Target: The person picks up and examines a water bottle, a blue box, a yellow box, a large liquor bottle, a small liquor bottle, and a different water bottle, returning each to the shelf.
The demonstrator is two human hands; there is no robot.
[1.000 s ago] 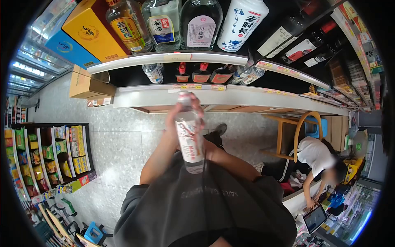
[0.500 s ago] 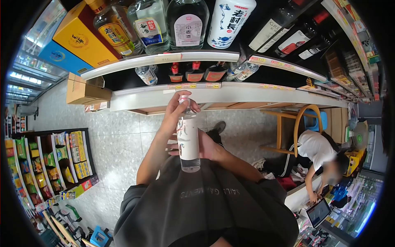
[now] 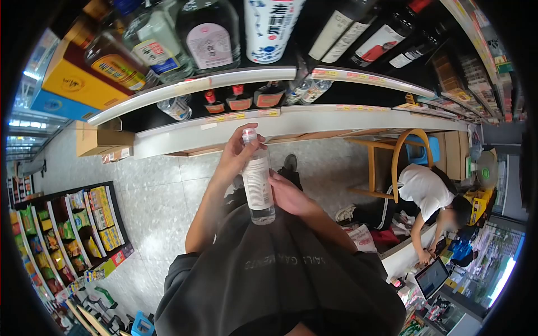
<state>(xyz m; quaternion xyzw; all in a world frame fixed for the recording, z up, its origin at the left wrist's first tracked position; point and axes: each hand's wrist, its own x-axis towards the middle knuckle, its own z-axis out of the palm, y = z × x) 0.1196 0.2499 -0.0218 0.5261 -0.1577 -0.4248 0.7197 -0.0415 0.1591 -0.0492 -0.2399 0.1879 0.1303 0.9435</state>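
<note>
A clear glass bottle point(image 3: 259, 185) with a pinkish cap is tilted slightly in front of my chest. Its white label now shows lines of small print. Up at the neck, my left hand point(image 3: 236, 154) is closed around the bottle just below the cap. My right hand point(image 3: 288, 196) rests against the lower right side of the bottle, thumb along the label. The bottle hides most of that hand's fingers.
Ahead stands a liquor shelf point(image 3: 196, 137) with several bottles on two levels. A snack rack point(image 3: 73, 235) is at left. To the right are a wooden chair point(image 3: 386, 168) and a person in a white top point(image 3: 423, 190) by a screen point(image 3: 431, 278).
The bottle has been turned about its length: the picture side of the label has given way to printed text. My right hand's fingers have closed in. The view has shifted slightly right.
</note>
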